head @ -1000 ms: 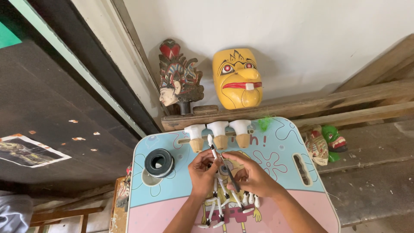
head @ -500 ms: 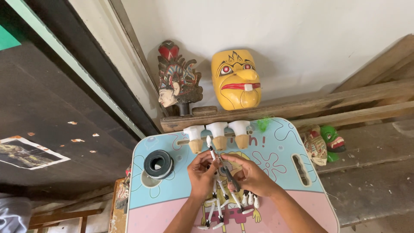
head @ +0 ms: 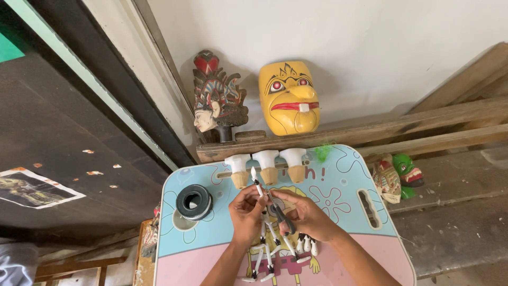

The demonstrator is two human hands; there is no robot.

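Two hands meet at the lower centre of the frame over a small cartoon-printed table point(head: 338, 175) in blue and pink. The left hand point(head: 246, 214) is closed in a pinch around a thin white stick with a dark band point(head: 256, 180), its tip pointing up toward the top of the picture. The right hand point(head: 306, 214) is wrapped around a dark-handled tool point(head: 283, 217), seemingly small pliers or scissors, whose nose sits just beside the stick. Below the hands, near the bottom edge, a scatter of similar white sticks with dark tips point(head: 275, 254) lies on the pink part of the table.

To my eye, the work goes best with the stick held close to where the tool bites, so the thin piece cannot flex or twist, and with the tool squeezed gently rather than snapped. Keeping both wrists low over the table should steady the pinch, and the loose sticks below are best left undisturbed by the forearms.

Left of the hands sits a black roll of tape or wire point(head: 193, 202). Just above them, three white-capped wooden pieces point(head: 266, 167) stand in a row. Farther up, on a wooden beam against the wall, a painted puppet head point(head: 217, 100) stands beside a yellow mask point(head: 289, 98); two smaller masks point(head: 396, 177) lie at the right
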